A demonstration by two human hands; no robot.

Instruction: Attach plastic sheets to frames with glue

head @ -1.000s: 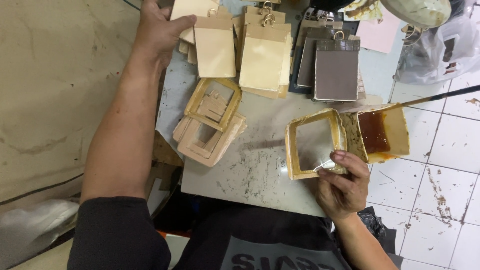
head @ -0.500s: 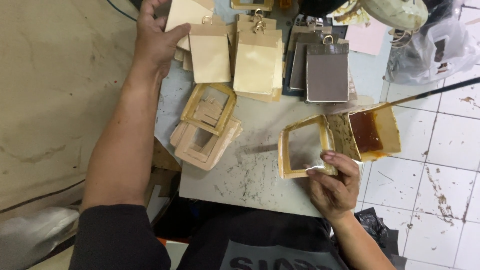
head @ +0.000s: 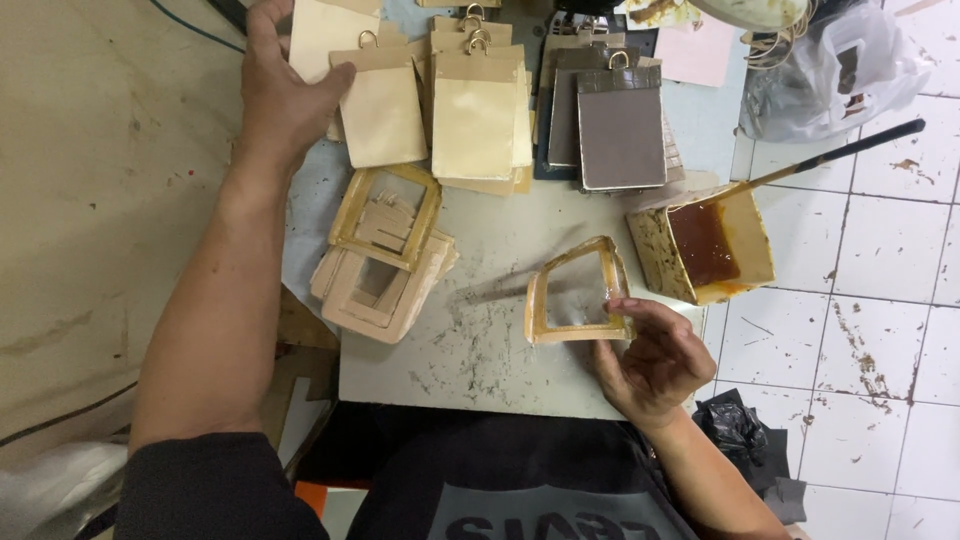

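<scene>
Right of centre on the counter (head: 480, 360), the right hand (head: 655, 365) pinches a glue-coated frame piece (head: 578, 300) by its edge, avoiding wet faces; upper left, the left hand (head: 280, 95) fingers grip a tan card holder (head: 383, 110).

Few packages lie around you, and no labels, signs or screens show. Right of your worktop (head: 480, 350), an open square carton (head: 700, 245) with stained yellowish walls holds dark amber liquid. On the tiled floor at the top right sits a crumpled clear plastic bag (head: 850, 75) with pale contents. By your right forearm, low on the floor, lies a small crumpled black plastic bag (head: 735, 425).
</scene>
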